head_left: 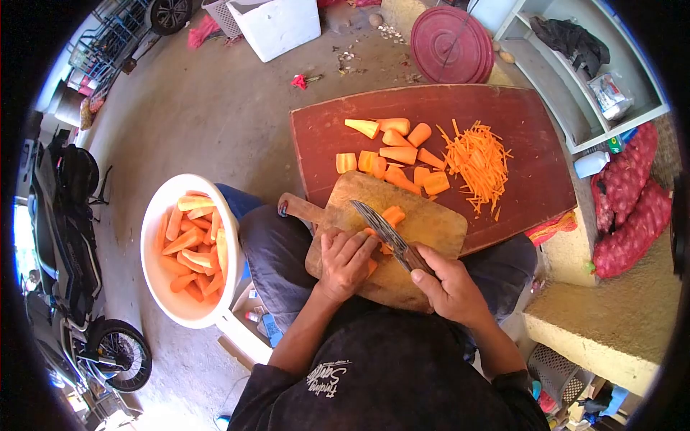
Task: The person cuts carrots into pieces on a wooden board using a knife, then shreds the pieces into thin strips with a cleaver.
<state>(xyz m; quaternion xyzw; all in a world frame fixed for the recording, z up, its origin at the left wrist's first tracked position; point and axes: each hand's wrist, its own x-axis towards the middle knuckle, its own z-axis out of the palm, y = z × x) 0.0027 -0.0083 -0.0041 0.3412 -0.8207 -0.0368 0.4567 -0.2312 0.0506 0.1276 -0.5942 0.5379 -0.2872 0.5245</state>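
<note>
A wooden cutting board (345, 197) with a handle lies across my lap, against the red-brown table (532, 144). My left hand (346, 262) presses down on a carrot piece, its fingers bent and mostly covering the orange. In my right hand (451, 284) is a knife (384, 230), gripped by its wooden handle, with the blade slanting over the carrot beside my left fingertips. Cut carrot slices (393, 215) lie on the board just past the blade. On the table are several peeled carrot chunks (398, 154) and a heap of carrot matchsticks (477, 161).
A white tub (152, 248) full of peeled carrots (190, 248) stands at my left. Red net sacks (632, 215) and a shelf (535, 65) are at the right. Behind the table are a round red lid (453, 44) and a white box (277, 29). A motorcycle (72, 251) stands far left.
</note>
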